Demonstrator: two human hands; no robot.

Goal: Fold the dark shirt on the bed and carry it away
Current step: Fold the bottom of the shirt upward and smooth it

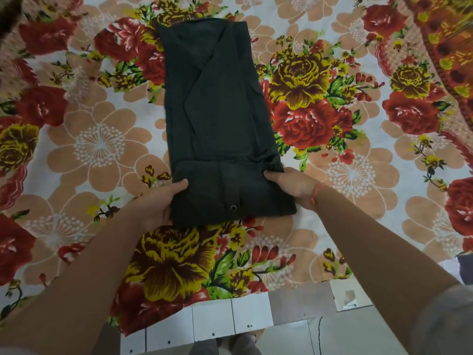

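The dark shirt (217,111) lies on the bed as a long narrow strip, its sides folded in. Its near end is turned over into a thick band with a metal snap button (233,208) showing. My left hand (158,201) grips the left edge of that folded band, thumb on top. At the band's right edge, my right hand (291,185) pinches the cloth; a red thread is tied round that wrist.
The bed is covered by a floral sheet (97,149) with red, yellow and peach flowers. A second patterned cloth (445,42) lies at the far right. The bed's near edge (230,298) meets a tiled floor (294,336), where my feet show.
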